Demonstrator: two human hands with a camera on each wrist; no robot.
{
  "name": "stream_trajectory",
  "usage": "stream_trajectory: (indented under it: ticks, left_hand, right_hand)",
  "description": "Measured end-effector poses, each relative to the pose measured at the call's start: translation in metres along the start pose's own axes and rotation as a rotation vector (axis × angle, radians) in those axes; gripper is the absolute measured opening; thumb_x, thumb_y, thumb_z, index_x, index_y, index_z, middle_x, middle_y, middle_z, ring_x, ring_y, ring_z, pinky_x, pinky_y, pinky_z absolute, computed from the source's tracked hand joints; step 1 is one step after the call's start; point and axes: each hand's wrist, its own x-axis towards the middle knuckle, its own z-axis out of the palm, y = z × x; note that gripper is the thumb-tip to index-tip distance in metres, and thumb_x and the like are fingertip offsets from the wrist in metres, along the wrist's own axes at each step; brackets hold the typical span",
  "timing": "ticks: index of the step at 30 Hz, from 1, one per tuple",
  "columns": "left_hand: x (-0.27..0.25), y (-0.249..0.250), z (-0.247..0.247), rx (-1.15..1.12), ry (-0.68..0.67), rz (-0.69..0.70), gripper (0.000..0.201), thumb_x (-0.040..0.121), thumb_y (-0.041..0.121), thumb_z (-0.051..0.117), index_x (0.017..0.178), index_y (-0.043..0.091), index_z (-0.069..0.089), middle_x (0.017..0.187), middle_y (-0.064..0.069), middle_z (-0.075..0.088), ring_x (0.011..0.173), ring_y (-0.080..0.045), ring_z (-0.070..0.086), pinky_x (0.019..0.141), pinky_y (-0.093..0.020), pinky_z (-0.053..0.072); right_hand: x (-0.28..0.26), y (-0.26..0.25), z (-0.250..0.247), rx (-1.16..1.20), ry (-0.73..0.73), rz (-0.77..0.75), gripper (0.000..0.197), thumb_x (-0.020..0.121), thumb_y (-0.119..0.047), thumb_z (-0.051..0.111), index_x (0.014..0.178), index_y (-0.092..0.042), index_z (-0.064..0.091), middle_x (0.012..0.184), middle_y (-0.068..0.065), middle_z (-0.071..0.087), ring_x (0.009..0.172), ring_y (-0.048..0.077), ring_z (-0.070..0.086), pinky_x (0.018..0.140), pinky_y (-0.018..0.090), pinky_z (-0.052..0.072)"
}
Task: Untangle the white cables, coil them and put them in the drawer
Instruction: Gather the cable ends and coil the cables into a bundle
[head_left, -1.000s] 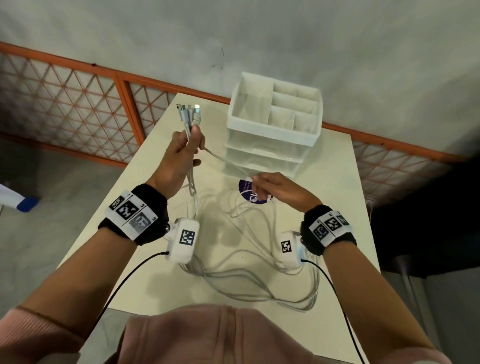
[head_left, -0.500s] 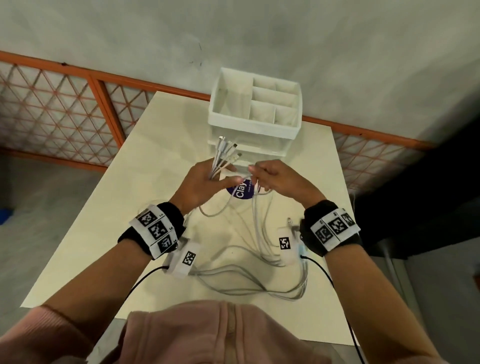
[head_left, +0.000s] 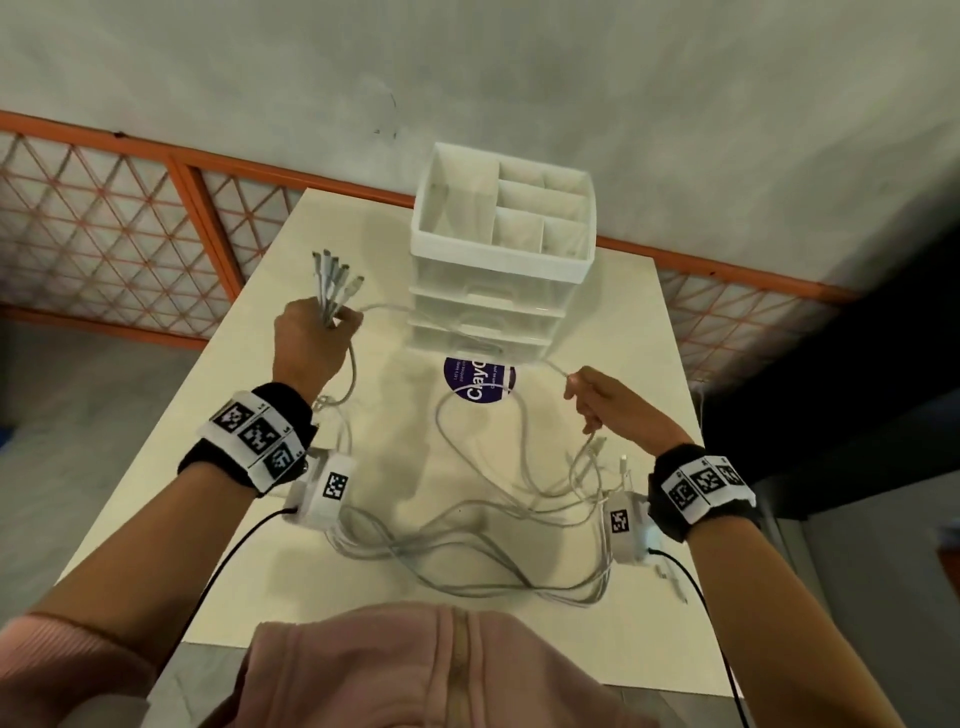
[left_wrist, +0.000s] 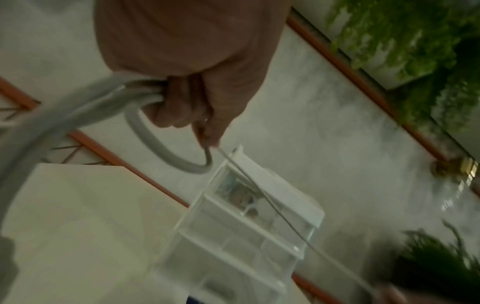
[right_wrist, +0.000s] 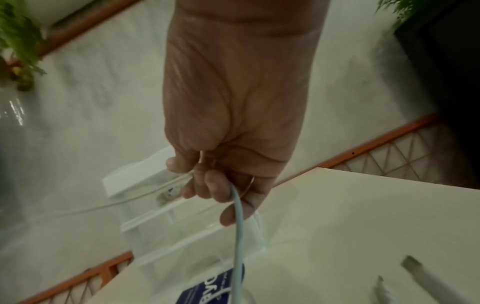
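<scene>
My left hand (head_left: 311, 338) is raised over the table's left side and grips a bundle of white cables (left_wrist: 114, 96) near their ends; several plugs (head_left: 332, 273) fan out above the fist. One cable (head_left: 457, 332) runs taut from that hand across the front of the drawer unit (head_left: 498, 270) to my right hand (head_left: 597, 397), which pinches it between the fingers (right_wrist: 207, 185). The rest of the white cables (head_left: 467, 551) lie in a loose tangle on the table near me. The clear drawers (left_wrist: 233, 236) are all closed.
The cream table (head_left: 322, 234) carries a round purple sticker (head_left: 480, 382) in front of the drawer unit, whose white top tray (head_left: 504, 218) has empty compartments. Loose plugs (head_left: 597, 447) hang below my right hand. An orange lattice railing (head_left: 130, 218) and grey wall stand behind.
My hands were close together in front of the drawer unit; they have moved apart, the left up and leftward with the bundle, the right out to the right, drawing one cable taut.
</scene>
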Motion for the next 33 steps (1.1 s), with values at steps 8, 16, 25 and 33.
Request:
stream_trajectory:
  ticks: [8,16,25,33]
  left_hand:
    - [-0.051,0.039,0.033,-0.396,-0.712,0.305,0.032,0.087,0.017,0.066,0.115,0.03,0.058,0.107,0.018,0.069,0.096,0.019,0.055,0.083,-0.006,0.042]
    - [-0.032,0.022,0.036,-0.178,-0.349,0.321,0.02,0.093,0.03,0.056,0.078,0.017,0.059,0.072,0.001,0.06,0.065,-0.005,0.053,0.066,-0.021,0.038]
    - [-0.026,0.003,0.027,-0.101,-0.348,0.205,0.024,0.089,0.033,0.061,0.071,0.018,0.063,0.086,-0.025,0.069,0.077,-0.024,0.059,0.062,-0.005,0.037]
    - [-0.037,-0.01,0.027,0.219,-0.705,0.114,0.022,0.08,0.032,0.072,0.079,0.011,0.076,0.087,-0.017,0.072,0.091,-0.031,0.065,0.074,-0.033,0.042]
  right_hand:
    - [0.006,-0.075,0.02,-0.007,-0.181,-0.209,0.031,0.102,-0.026,0.038,0.093,-0.007,0.062,0.059,-0.006,0.037,0.046,0.004,0.036,0.048,0.019,0.036]
    - [-0.016,-0.015,-0.001,-0.104,-0.173,-0.008,0.036,0.095,-0.038,0.049,0.073,-0.012,0.06,0.061,-0.004,0.047,0.058,0.011,0.044,0.059,0.019,0.038]
    - [-0.035,0.079,-0.004,-0.16,0.301,0.116,0.025,0.1,-0.019,0.041,0.078,-0.015,0.053,0.078,0.009,0.064,0.068,0.008,0.06,0.076,0.032,0.045]
    - [-0.06,0.081,-0.013,-0.139,0.415,0.002,0.018,0.095,-0.006,0.047,0.091,-0.005,0.064,0.085,0.01,0.063,0.064,0.005,0.054,0.072,0.019,0.043]
